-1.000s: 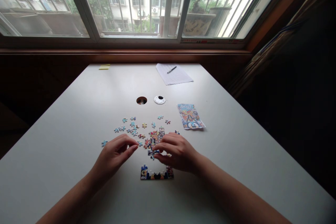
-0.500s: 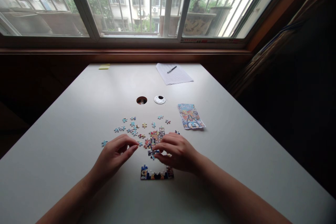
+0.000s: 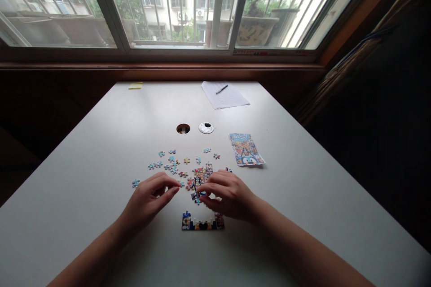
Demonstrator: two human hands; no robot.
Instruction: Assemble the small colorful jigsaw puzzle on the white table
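Observation:
My left hand [image 3: 152, 195] rests on the table left of the loose pieces, its thumb and forefinger drawn together. A light blue puzzle piece [image 3: 182, 183] lies at those fingertips; whether anything is pinched between them is too small to see. With bent fingers, my right hand [image 3: 229, 193] grips a dark puzzle piece [image 3: 202, 194] at the near end of a joined puzzle section [image 3: 203, 173], partly hiding it. Closer to me lies a joined bottom strip [image 3: 203, 226] of the puzzle, its right end near my right hand. Several loose pieces [image 3: 171, 159] are scattered beyond my left hand.
A small picture sheet [image 3: 247, 149] of the puzzle lies to the right on the white table [image 3: 84, 152]. Farther back are a round cable hole [image 3: 183, 128], its metal cover [image 3: 206, 128], papers [image 3: 232, 98] with a pen [image 3: 222, 89], and yellow notes [image 3: 135, 85].
The whole view has shifted slightly, so everything appears a little farther right. Both hands keep nearly the same pose, and the puzzle sections and loose pieces lie as before.

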